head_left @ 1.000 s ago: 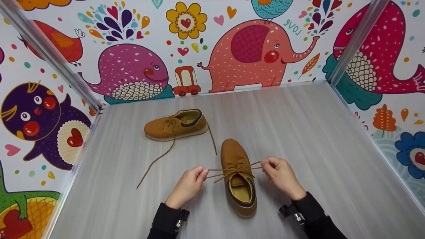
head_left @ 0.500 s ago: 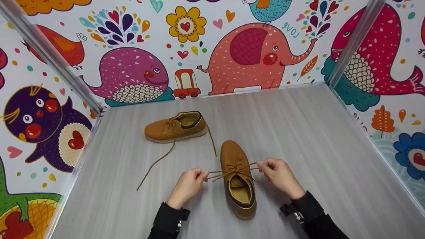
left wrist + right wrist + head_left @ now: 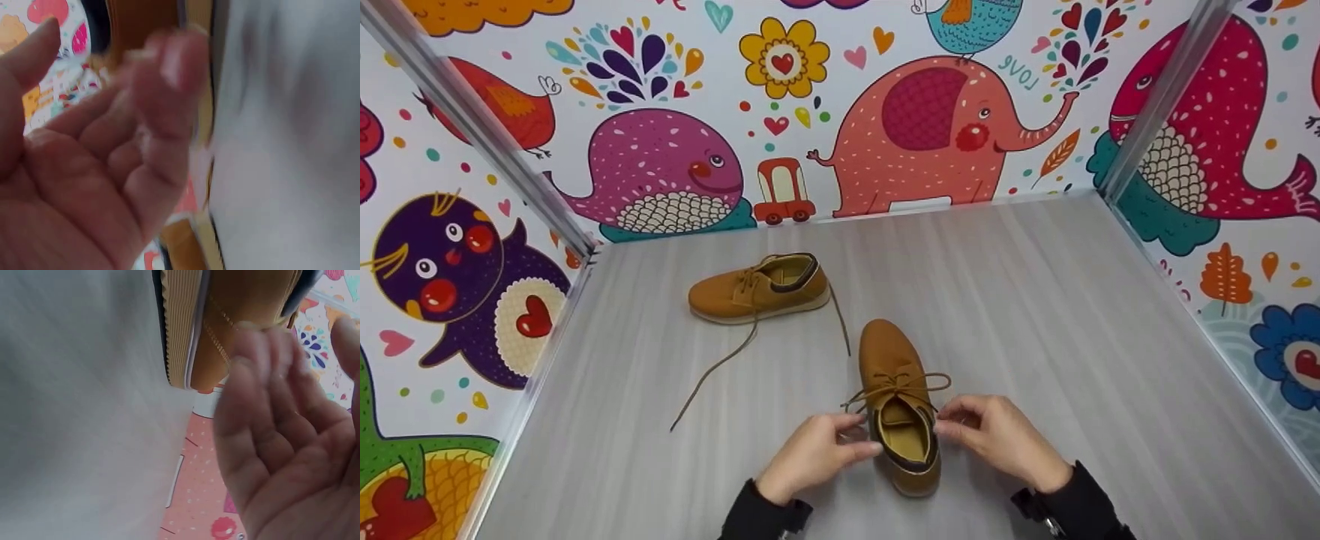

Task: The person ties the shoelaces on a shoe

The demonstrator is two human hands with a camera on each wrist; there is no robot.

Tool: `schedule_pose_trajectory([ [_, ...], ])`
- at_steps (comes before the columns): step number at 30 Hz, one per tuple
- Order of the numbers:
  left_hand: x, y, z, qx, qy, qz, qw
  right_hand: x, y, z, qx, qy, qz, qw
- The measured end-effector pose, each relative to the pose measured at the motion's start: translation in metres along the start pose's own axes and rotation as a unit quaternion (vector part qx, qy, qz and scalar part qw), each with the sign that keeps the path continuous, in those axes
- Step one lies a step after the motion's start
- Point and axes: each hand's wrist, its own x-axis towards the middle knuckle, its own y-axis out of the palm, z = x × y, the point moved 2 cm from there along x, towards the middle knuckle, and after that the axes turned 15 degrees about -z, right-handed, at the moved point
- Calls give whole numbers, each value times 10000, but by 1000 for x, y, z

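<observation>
A tan lace-up shoe (image 3: 885,346) stands on the grey surface with its toe pointing away from me. Its brown shoelace (image 3: 894,387) is in a bow across the tongue, with loops out to both sides. On the left of the shoe's collar is my left hand (image 3: 814,454), thumb and fingers apart at its edge. My right hand (image 3: 1001,435) is at the opposite side, fingertips right by the collar. Both wrist views show relaxed, slightly bent fingers with nothing in the left palm (image 3: 67,191) or the right palm (image 3: 304,489); the shoe's side (image 3: 242,304) is just beyond the fingers.
A matching shoe (image 3: 712,296) lies farther back on the left, toe pointing left. Its loose lace (image 3: 712,361) trails toward me across the grey surface (image 3: 1035,300). Cartoon-printed panels (image 3: 780,142) wall the back and both sides, with metal posts (image 3: 1155,97) at the corners.
Both hands were pulling the lace loops outward and have let go of them. They have since come down toward me to the sides of the shoe's opening. The bow now stands by itself.
</observation>
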Motion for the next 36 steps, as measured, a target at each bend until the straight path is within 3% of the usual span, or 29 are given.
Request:
schedule_pose_trajectory([
  [7, -1, 24, -5, -327, 76, 255, 9991, -22, 8, 7, -301, 24, 800, 9963],
  [12, 9, 29, -7, -435, 138, 195, 9988, -20, 12, 9, -550, -113, 740, 9957],
  [16, 22, 32, -8, -540, 132, 90, 9984, -10, 10, 4, -353, 33, 667, 9971],
  [21, 42, 37, -11, -465, 197, -324, 9982, 8, 6, -4, -181, 135, 587, 9980],
  [27, 75, 44, -21, -527, 316, -793, 9950, 36, -4, -14, -652, 14, 263, 9975],
  [36, 136, 51, -37, -255, -26, -974, 9949, 88, -20, -32, -972, 90, 258, 9949],
])
